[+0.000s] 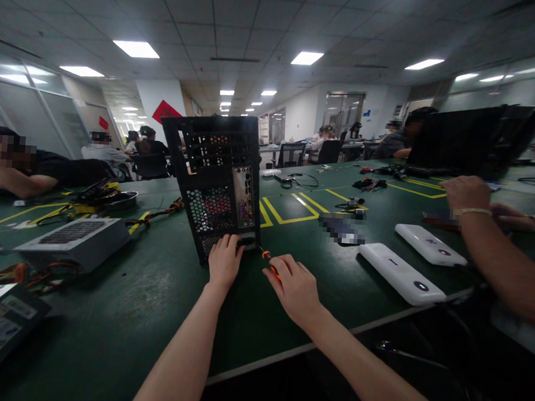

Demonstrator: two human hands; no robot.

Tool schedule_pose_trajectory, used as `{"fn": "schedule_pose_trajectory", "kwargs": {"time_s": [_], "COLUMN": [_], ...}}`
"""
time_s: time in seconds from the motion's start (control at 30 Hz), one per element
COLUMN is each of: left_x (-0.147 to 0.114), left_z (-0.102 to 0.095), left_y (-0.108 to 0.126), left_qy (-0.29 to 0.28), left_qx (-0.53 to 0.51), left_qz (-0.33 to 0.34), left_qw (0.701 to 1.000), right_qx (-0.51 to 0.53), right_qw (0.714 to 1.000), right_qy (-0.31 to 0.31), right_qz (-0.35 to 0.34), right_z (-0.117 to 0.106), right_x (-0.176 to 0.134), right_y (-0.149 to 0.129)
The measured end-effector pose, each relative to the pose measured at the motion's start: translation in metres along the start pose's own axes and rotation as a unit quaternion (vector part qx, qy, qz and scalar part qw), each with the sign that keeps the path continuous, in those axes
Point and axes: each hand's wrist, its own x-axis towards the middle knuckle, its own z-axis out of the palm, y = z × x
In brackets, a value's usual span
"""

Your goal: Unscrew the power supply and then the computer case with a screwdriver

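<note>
A black computer case point(220, 188) stands upright on the green table, its back panel with vents and ports facing me. My left hand point(225, 260) is at the lower part of that panel, its fingers bent against the case near a dark slot; whether they pinch a small part there is hidden. In my right hand point(294, 286) is a screwdriver point(266, 255) with an orange and black handle, the fingers closed round it. Its thin shaft points left at the lower right edge of the panel, close to my left fingertips.
Two power supplies point(75, 239) with cables lie on the left. To the right are two white power banks point(400, 274), a blurred-out phone-like object point(342, 229) and a co-worker's hands point(469, 199). Cable bundles point(369, 183) lie farther back. The table edge point(260, 362) runs close to me.
</note>
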Motion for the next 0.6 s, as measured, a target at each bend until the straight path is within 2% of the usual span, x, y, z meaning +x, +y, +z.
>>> {"fn": "schedule_pose_trajectory", "kwargs": {"time_s": [0.3,0.5,0.6], "left_x": [0.0005,-0.0006,0.0005], "left_z": [-0.0002,-0.0010,0.0009], "left_y": [-0.0002,-0.0018,-0.0032], "left_qy": [-0.007,-0.081,-0.098], "left_qx": [-0.027,-0.035,-0.074], "left_qz": [-0.041,-0.132,-0.165], "left_qw": [0.999,0.987,0.979], "right_qx": [0.026,-0.001,0.012], "right_qw": [0.999,1.000,1.000], "right_qy": [0.016,0.014,0.004], "right_qz": [-0.025,0.015,0.002], "right_z": [0.0036,0.0005,0.0013], "right_x": [-0.0010,0.0005,-0.0001], "right_y": [-0.0007,0.0008,-0.0003]}}
